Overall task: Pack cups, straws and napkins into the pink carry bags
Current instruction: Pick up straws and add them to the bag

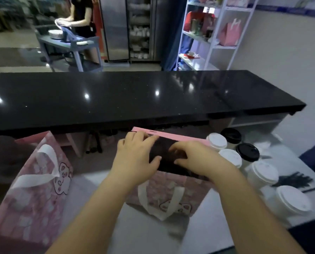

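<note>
A pink carry bag [168,195] with a bear print and white ribbon handles stands on the white worktop in front of me. Both hands are at its open mouth. My left hand [136,156] grips the near rim with fingers over the far edge. My right hand [195,156] holds the rim on the right side. The inside of the bag is dark and I cannot see its contents. A second pink carry bag [32,189] stands at the left. Several lidded cups, white lids [263,173] and black lids [247,152], stand at the right. Black straws [294,180] lie beside them.
A raised black counter [134,96] runs across just beyond the bags. The white worktop [144,233] extends toward me. White shelves [213,33] with pink bags stand at the back right. A person works at a trolley [70,43] with plates at the back left.
</note>
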`<state>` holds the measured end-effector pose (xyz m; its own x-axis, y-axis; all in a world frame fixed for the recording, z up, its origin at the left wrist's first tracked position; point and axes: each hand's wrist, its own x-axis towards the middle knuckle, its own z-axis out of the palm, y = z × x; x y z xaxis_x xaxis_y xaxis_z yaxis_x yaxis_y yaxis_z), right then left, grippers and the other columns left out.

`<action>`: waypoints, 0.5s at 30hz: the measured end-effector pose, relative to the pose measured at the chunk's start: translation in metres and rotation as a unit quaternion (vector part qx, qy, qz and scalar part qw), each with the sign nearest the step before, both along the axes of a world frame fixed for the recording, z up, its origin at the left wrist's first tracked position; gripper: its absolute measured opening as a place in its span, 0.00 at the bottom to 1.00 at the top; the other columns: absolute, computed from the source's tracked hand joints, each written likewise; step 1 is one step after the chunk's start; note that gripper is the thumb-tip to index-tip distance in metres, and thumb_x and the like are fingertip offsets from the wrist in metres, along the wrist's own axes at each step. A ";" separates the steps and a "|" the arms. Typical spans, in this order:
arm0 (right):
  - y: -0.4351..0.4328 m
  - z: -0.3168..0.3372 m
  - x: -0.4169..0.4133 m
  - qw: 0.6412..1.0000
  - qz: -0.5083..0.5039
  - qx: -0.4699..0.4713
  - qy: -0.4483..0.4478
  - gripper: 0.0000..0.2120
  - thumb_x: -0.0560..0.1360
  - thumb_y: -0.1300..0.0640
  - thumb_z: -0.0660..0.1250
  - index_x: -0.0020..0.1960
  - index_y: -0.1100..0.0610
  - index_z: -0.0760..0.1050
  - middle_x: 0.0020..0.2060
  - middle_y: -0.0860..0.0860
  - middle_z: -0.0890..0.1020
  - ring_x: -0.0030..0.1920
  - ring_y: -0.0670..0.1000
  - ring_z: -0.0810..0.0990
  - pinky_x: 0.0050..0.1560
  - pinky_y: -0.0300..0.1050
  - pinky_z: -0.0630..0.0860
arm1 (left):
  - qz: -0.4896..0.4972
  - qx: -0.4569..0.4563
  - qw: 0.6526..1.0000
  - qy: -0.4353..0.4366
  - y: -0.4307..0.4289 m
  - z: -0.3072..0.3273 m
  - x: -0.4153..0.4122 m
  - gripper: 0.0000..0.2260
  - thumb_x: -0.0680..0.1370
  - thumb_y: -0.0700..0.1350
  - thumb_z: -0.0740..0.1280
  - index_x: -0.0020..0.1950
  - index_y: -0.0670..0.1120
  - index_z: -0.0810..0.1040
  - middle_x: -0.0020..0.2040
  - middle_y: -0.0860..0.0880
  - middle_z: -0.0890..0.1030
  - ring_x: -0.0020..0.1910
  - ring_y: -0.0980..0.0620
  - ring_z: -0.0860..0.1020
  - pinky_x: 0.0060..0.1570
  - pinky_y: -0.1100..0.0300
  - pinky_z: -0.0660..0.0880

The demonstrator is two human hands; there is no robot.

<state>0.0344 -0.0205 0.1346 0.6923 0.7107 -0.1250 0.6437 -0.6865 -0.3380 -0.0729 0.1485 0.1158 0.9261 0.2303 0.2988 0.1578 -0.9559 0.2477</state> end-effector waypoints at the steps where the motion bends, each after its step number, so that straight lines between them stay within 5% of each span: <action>1: -0.006 0.003 -0.009 1.000 -0.009 0.015 0.002 0.17 0.74 0.53 0.70 0.60 0.42 0.75 0.54 0.43 0.81 0.53 0.47 0.79 0.53 0.48 0.78 | -0.022 -0.001 1.000 0.001 -0.006 0.002 0.001 0.26 0.74 0.59 0.65 0.72 0.56 0.68 0.61 0.53 0.71 0.62 0.49 0.66 0.59 0.49 0.66; 6: -0.048 0.011 -0.036 0.992 -0.049 0.090 -0.066 0.13 0.74 0.58 0.66 0.57 0.46 0.78 0.50 0.45 0.81 0.50 0.49 0.77 0.48 0.47 0.76 | -0.104 0.000 0.995 0.008 -0.050 0.009 0.016 0.21 0.76 0.54 0.63 0.69 0.57 0.70 0.61 0.54 0.73 0.62 0.50 0.69 0.60 0.50 0.65; 15: -0.189 -0.002 -0.040 0.968 -0.143 0.030 -0.204 0.12 0.74 0.53 0.68 0.58 0.49 0.77 0.51 0.48 0.80 0.52 0.53 0.75 0.50 0.48 0.72 | -0.192 0.006 0.981 -0.004 -0.187 0.014 0.048 0.18 0.78 0.53 0.62 0.67 0.55 0.72 0.61 0.53 0.76 0.59 0.49 0.73 0.57 0.51 0.69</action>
<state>-0.0058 -0.2091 0.1327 0.8448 0.4804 0.2355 0.5188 -0.8431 -0.1413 -0.0250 -0.0385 0.1295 0.9415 -0.1385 0.3073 -0.2166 -0.9472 0.2366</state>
